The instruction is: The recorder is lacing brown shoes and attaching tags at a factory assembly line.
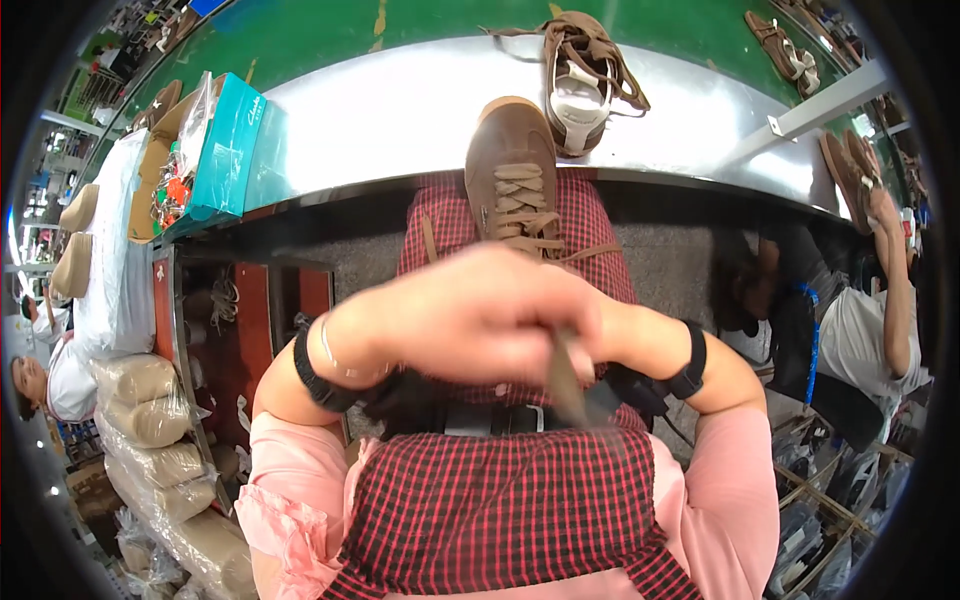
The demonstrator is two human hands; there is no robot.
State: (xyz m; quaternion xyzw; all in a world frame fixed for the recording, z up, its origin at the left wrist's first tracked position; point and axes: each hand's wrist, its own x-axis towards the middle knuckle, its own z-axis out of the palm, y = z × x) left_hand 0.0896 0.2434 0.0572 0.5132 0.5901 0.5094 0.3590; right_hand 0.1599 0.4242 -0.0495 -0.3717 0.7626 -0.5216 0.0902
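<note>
Brown shoe (pixel 508 147): upper facing up, toe over tabletop (pixel 360 115) edge, heel hidden; tan lace (pixel 520 188) crisscrossed, ends loose. Held brown piece (pixel 567 382): blurred, kind unclear.

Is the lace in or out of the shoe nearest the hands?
In: the lace crosses the brown shoe in rows, with loose ends either side.

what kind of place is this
Probably a shoe factory or workshop: there's a brown laced shoe in front of the person, a second brown shoe on the metal bench, and a co-worker's hand beside more brown shoes at the right.
</note>
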